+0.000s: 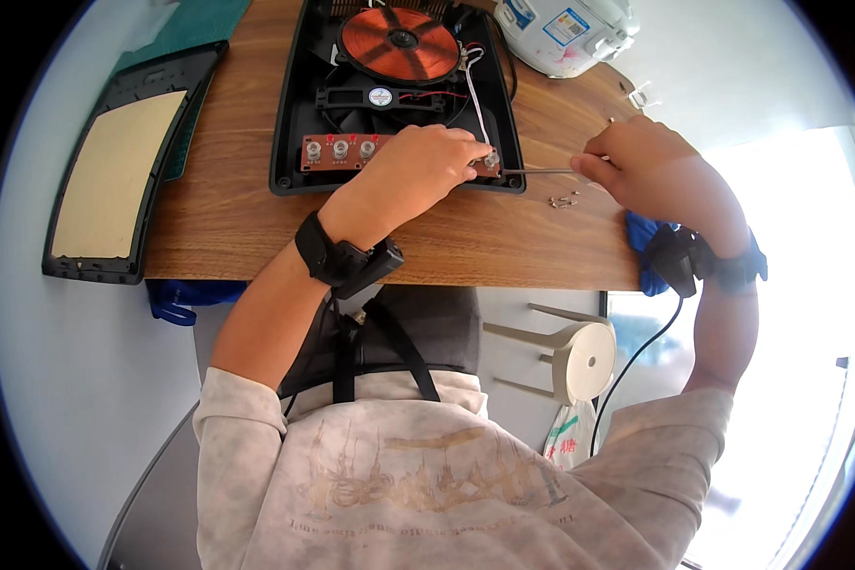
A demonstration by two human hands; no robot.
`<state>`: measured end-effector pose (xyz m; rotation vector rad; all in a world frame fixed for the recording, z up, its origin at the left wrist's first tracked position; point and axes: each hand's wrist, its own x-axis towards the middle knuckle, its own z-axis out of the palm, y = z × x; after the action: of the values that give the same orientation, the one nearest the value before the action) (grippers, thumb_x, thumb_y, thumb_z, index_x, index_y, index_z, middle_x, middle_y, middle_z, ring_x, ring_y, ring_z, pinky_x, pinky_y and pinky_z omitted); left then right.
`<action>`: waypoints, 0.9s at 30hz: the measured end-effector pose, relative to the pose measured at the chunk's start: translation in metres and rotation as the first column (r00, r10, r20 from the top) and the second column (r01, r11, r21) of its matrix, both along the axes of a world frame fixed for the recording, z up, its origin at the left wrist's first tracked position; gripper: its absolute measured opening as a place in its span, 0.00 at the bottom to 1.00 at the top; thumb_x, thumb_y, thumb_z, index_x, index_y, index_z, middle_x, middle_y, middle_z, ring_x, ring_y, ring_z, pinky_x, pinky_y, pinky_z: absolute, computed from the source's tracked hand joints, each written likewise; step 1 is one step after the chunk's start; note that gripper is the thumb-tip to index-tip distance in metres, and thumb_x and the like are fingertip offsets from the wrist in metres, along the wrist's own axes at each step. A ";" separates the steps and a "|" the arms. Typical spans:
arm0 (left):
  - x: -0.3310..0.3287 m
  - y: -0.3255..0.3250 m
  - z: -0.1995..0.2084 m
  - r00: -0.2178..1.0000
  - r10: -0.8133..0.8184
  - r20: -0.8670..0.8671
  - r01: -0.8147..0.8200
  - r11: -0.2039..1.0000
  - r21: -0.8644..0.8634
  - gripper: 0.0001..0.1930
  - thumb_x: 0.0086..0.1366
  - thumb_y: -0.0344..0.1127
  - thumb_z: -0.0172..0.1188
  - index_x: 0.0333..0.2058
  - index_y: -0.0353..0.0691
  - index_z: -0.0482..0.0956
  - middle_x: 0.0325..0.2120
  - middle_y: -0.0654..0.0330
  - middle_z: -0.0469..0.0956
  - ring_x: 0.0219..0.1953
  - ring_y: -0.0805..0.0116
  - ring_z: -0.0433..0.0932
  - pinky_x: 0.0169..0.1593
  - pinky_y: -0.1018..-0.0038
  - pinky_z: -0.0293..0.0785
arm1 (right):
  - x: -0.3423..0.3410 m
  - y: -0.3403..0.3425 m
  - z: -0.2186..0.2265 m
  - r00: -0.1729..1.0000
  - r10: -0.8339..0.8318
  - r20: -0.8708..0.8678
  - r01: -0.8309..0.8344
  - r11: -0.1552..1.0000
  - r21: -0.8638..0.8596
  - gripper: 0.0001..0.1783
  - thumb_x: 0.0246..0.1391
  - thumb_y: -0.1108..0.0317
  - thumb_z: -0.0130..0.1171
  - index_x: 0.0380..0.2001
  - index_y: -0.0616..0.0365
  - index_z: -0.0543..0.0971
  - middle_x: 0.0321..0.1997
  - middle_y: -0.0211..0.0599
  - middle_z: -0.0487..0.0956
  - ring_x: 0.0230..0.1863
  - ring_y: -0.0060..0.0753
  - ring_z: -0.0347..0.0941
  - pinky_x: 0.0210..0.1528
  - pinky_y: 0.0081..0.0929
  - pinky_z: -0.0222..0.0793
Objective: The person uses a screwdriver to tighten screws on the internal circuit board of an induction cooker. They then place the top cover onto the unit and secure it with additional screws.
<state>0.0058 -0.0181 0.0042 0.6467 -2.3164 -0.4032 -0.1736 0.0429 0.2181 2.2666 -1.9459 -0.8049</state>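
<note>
because the thin metal rod (pixel 546 171), which looks to us like a screwdriver shaft, lies nearly level at the right wall of the black housing (pixel 302 85), we judge that its tip could slip and scratch the brown circuit board (pixel 353 163) along the housing's near edge, or jab our left hand (pixel 418 166) at the housing's near right corner. the cause would be a push at so flat an angle, with the tip hard for us to make out against the dark plastic. the white cable (pixel 479 104), down the housing's right side, could be tugged loose if our fingers snag it, and the loose screws (pixel 564 200) right of the housing could scatter if our right hand brushes them.

within the housing, the board sits beneath our left hand, its left part uncovered, its right end under the bent fingers; we cannot tell whether they pinch anything small. our right hand (pixel 646 166), to the right of the housing, is curled around the rod's outer end, so the board lies to its left, with the rod spanning most of the gap
</note>
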 end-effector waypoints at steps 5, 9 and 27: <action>0.000 -0.002 -0.004 1.000 0.000 -0.015 0.000 0.999 -0.035 0.15 0.68 0.35 0.64 0.51 0.38 0.84 0.42 0.57 0.85 0.42 0.55 0.86 0.43 0.63 0.84 | -0.027 0.015 -0.007 0.972 0.110 0.208 -0.063 0.973 -0.221 0.15 0.63 0.55 0.65 0.43 0.53 0.87 0.37 0.39 0.86 0.41 0.43 0.82 0.47 0.40 0.76; 0.001 -0.001 0.000 1.000 -0.008 0.001 0.008 1.000 -0.019 0.16 0.68 0.36 0.64 0.52 0.38 0.84 0.42 0.57 0.85 0.42 0.55 0.85 0.43 0.64 0.84 | -0.045 0.017 -0.013 0.934 0.201 0.296 -0.113 0.951 -0.287 0.14 0.58 0.62 0.70 0.46 0.53 0.86 0.39 0.37 0.87 0.42 0.42 0.82 0.49 0.39 0.76; 0.003 0.001 0.004 0.996 -0.012 0.088 0.003 0.995 0.099 0.18 0.69 0.33 0.63 0.56 0.37 0.80 0.50 0.58 0.83 0.50 0.55 0.82 0.53 0.64 0.79 | -0.051 0.010 -0.021 0.832 0.533 0.153 -0.431 0.796 -0.425 0.12 0.49 0.74 0.73 0.38 0.53 0.87 0.32 0.32 0.83 0.38 0.38 0.76 0.60 0.39 0.65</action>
<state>0.0086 -0.0167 0.0086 0.7176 -2.3954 -0.5047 -0.2244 0.0528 0.1975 2.5332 -1.3094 -0.0589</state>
